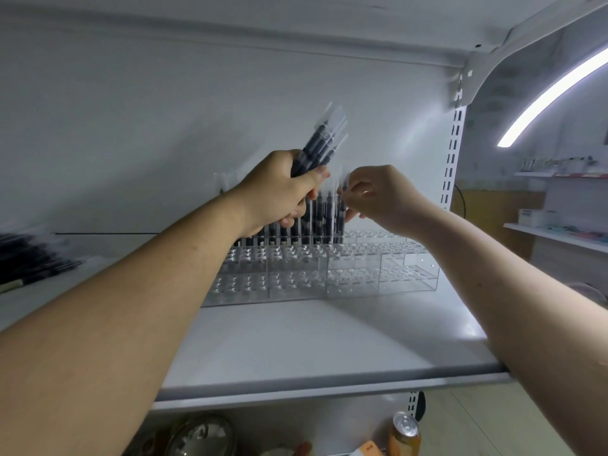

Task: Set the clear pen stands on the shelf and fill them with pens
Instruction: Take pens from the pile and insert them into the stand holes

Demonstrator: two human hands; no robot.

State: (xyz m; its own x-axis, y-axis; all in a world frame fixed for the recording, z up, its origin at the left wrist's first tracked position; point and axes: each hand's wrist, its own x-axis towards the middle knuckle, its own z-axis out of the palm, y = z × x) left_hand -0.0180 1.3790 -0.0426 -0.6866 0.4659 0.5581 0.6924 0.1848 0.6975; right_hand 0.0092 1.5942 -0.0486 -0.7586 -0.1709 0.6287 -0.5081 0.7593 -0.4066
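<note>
At the far left edge a blurred heap of dark pens (31, 258) lies on the white shelf (312, 340), well apart from the work. The left forearm crosses up from the lower left corner, and the left hand (279, 189) has its fingers clenched round a bundle of pens (320, 144), dark barrels fanning up and to the right with their clear caps high in front of the back panel (164, 110). Below and just behind that hand the clear pen stands (322, 268) sit side by side on the shelf, close to the back panel, stepped in tiers. A row of standing pens (317, 220) fills the rear tier from behind the left hand to about the middle, and the holes of the front tiers and of the right-hand stand show open. The right hand (378, 195) hovers over the right end of that row, its fingers pinching a single pen (342, 192) held upright, though blur hides where its tip is. The shelf's white surface runs from the front of the stands to the grey front lip (329, 386). The right stand's end stops short of the slotted upright (452, 153) at the shelf's right edge. Beyond it a curved light strip (552, 90) glows, and a drink can (404, 432) stands below the shelf.
</note>
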